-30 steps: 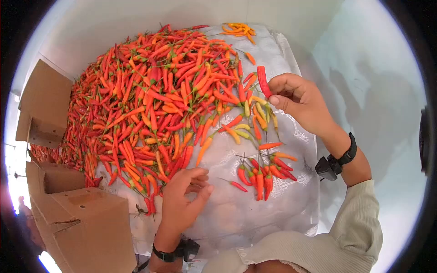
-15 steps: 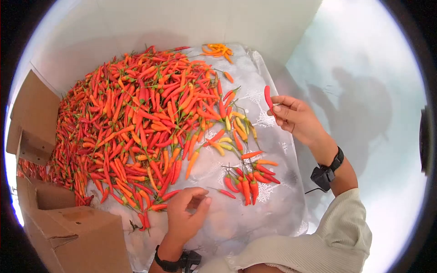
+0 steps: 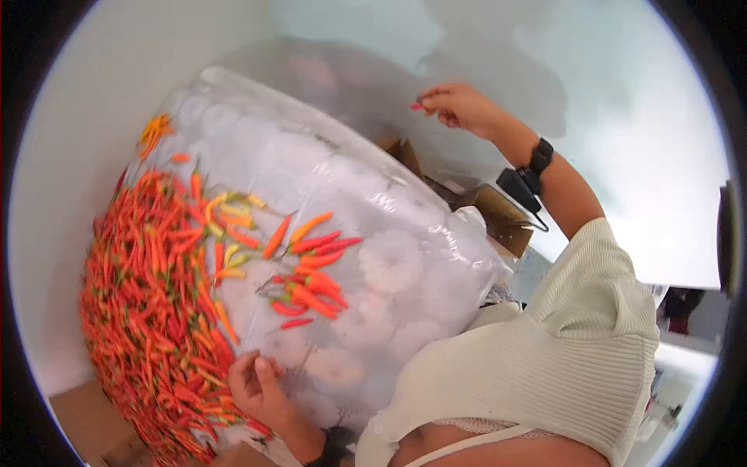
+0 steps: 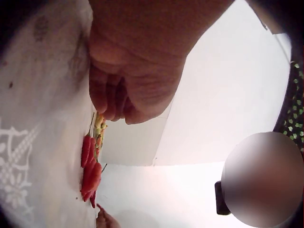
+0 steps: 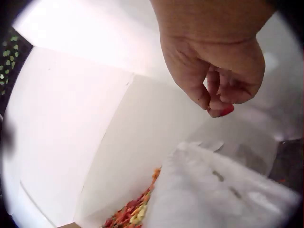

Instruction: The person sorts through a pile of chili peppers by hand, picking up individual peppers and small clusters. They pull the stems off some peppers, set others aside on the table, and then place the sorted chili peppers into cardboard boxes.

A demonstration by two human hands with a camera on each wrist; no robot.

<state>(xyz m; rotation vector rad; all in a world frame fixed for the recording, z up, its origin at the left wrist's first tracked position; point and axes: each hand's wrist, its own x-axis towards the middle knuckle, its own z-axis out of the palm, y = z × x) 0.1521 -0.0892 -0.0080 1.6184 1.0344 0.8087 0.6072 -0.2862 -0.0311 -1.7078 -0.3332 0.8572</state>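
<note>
Beyond the far edge of the covered table, my right hand (image 3: 464,109) pinches a red chili pepper (image 3: 417,106) between thumb and fingers. Only the red tip shows past the fingers in the right wrist view; the rest is hidden. My left hand (image 3: 263,391) rests low by the near side of a big heap of red and orange chilies (image 3: 148,311), its fingers loosely curled and holding nothing. A small bunch of red chilies (image 3: 315,289) lies on the white cover (image 3: 389,257), with yellowish chilies (image 3: 233,212) beside the heap.
A small group of orange chilies (image 3: 156,131) sits at the table's far corner. Open cardboard boxes (image 3: 502,218) stand past the table edge, below my right arm. More cardboard (image 3: 93,420) is at lower left. Pale walls (image 3: 156,62) rise behind the table.
My head view has turned to the right. The right hand has carried the red chili away from the table, out past its edge. The left hand stays near the heap.
</note>
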